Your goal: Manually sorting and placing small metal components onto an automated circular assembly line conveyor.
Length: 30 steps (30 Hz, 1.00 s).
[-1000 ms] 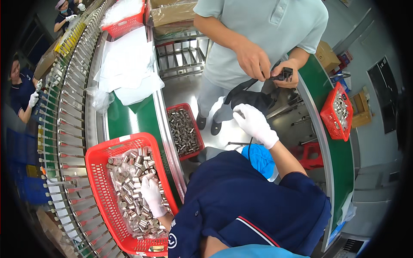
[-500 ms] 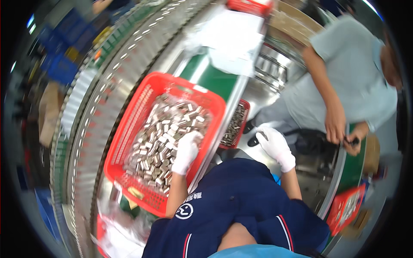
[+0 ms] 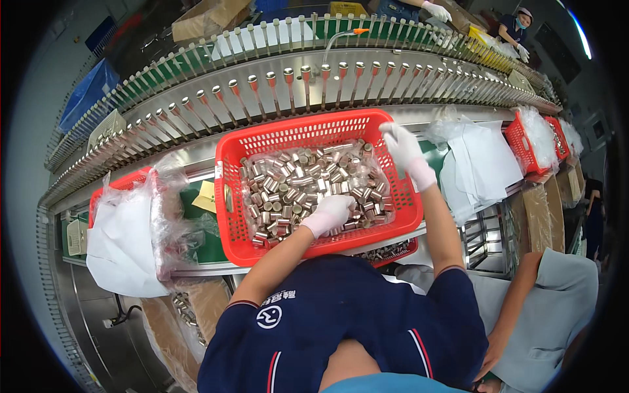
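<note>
A red perforated plastic basket (image 3: 313,254) in front of me holds a clear plastic bag full of short, shiny metal cylinders (image 3: 286,191). My left hand (image 3: 331,213), in a white glove, reaches over the near side into the cylinders. Its fingers are curled down among them, and the fingertips are partly hidden, so what they pinch is not clear. My right hand (image 3: 405,152), also gloved in white, is raised at the basket's right rim near the far corner. Its fingers point away from me, apart, with nothing visible in them.
Beyond the basket runs a curved line of upright spindles (image 3: 288,80), several topped with metal caps. White sheets (image 3: 473,164) and a plastic-covered bundle (image 3: 128,245) flank the basket. Below its near edge sits another red basket (image 3: 409,249). A co-worker (image 3: 544,314) is close at right.
My view has swung from the co-worker's side round to face the basket and spindle line. My right hand has gone from beside the basket to its right rim. My left hand stays among the cylinders.
</note>
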### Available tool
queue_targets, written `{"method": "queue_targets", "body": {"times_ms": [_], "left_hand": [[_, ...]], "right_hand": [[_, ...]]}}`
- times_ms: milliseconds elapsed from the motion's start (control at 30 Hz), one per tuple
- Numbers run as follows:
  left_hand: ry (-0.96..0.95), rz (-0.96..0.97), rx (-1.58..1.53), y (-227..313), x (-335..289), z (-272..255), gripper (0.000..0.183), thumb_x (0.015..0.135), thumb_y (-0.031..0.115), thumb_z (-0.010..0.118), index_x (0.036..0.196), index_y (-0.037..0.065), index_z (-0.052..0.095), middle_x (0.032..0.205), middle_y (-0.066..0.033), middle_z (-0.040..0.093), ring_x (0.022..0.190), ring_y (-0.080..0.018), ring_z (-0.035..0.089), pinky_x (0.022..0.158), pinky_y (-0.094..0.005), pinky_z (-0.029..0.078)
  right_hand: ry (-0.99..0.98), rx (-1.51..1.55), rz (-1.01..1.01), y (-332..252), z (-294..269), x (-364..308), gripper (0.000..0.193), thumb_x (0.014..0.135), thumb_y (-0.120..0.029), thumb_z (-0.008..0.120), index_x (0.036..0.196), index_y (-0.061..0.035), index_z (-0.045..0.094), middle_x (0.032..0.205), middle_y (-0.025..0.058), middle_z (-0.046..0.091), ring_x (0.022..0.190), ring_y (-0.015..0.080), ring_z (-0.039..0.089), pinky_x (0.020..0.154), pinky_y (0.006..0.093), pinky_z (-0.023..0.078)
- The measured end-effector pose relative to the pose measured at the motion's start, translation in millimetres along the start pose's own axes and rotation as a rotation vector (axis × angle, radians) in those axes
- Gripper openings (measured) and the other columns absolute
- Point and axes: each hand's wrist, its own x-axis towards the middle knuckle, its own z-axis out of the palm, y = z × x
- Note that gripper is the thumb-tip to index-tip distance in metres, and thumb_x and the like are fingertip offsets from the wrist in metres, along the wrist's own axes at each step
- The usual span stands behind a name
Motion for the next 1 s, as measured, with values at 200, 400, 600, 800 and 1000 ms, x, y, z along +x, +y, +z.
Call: {"method": "queue_targets", "body": {"times_ms": [200, 400, 600, 800, 1000], "left_hand": [[0.090, -0.124, -0.014, -17.8, -2.6, -10.7, 0.019, 0.084, 0.007, 0.054, 0.099, 0.007, 0.067, 0.097, -0.0151, 0.069, 0.093, -0.0310, 0.066, 0.082, -0.0395, 0.051], [0.007, -0.229, -0.153, -16.5, 13.8, -3.5, 0.022, 0.083, 0.009, 0.049, 0.098, 0.010, 0.066, 0.095, -0.0159, 0.069, 0.094, -0.0337, 0.066, 0.083, -0.0422, 0.051], [0.084, -0.280, -0.361, -42.2, 2.3, 12.8, 0.024, 0.083, 0.008, 0.049, 0.099, 0.009, 0.066, 0.091, -0.0142, 0.069, 0.089, -0.0320, 0.066, 0.081, -0.0416, 0.052], [0.284, -0.219, -0.152, -38.0, 8.7, -1.2, 0.019, 0.084, 0.005, 0.052, 0.099, 0.005, 0.065, 0.090, -0.0126, 0.069, 0.087, -0.0296, 0.066, 0.078, -0.0389, 0.052], [0.330, -0.154, -0.140, -20.6, 15.2, -26.2, 0.021, 0.082, 0.005, 0.051, 0.096, 0.006, 0.066, 0.090, -0.0141, 0.069, 0.087, -0.0331, 0.065, 0.079, -0.0429, 0.051]], "right_hand": [[0.241, -0.314, 0.178, 68.6, -37.1, 139.2, 0.041, 0.094, -0.029, 0.051, 0.133, -0.0163, 0.050, 0.113, 0.0164, 0.064, 0.103, 0.0347, 0.062, 0.087, 0.0467, 0.050], [0.010, -0.737, 0.281, 81.9, -40.0, 208.2, 0.041, 0.094, -0.046, 0.052, 0.119, -0.0142, 0.056, 0.104, 0.0173, 0.068, 0.097, 0.0348, 0.066, 0.079, 0.0481, 0.053], [0.129, -0.723, 0.138, 98.1, -30.2, 225.7, 0.028, 0.090, -0.034, 0.050, 0.099, -0.0101, 0.060, 0.088, 0.0189, 0.070, 0.089, 0.0357, 0.068, 0.077, 0.0486, 0.053], [0.106, -0.775, 0.335, 182.7, -60.4, 228.1, 0.033, 0.093, -0.040, 0.045, 0.109, -0.0130, 0.055, 0.092, 0.0204, 0.069, 0.089, 0.0389, 0.068, 0.075, 0.0521, 0.052], [0.208, -0.810, 0.290, 171.1, -100.5, 224.6, 0.031, 0.095, -0.037, 0.042, 0.103, -0.0103, 0.055, 0.086, 0.0188, 0.069, 0.086, 0.0395, 0.067, 0.073, 0.0488, 0.051]]}}
